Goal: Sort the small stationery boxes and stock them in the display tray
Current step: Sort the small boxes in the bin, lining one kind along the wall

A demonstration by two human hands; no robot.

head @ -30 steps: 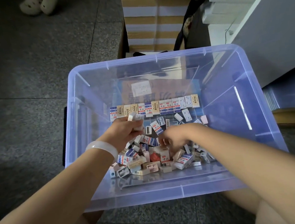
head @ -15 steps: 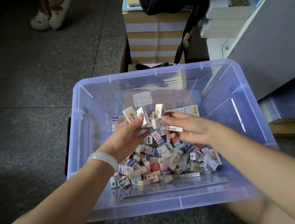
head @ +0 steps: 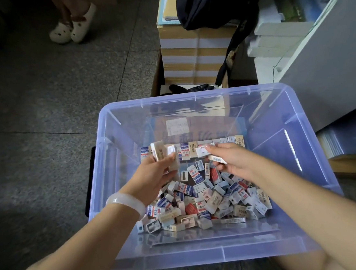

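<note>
Stationery boxes (head: 201,199) lie jumbled in the near half of the clear bin (head: 316,166); a sorted row (head: 195,150) stands on end along its far side, long axes upright. Your left hand (head: 154,175) grips a few upright boxes just short of the row's left end. Your right hand (head: 232,158) pinches two flat boxes at the row's middle, so it is the nearer one. Print on the boxes is too small to read; the white label (head: 177,126) beyond is illegible.

In the bin (head: 111,161), a row of boxes (head: 214,145) stands behind the loose heap (head: 205,198) — cartons (head: 196,54) behind it.
</note>
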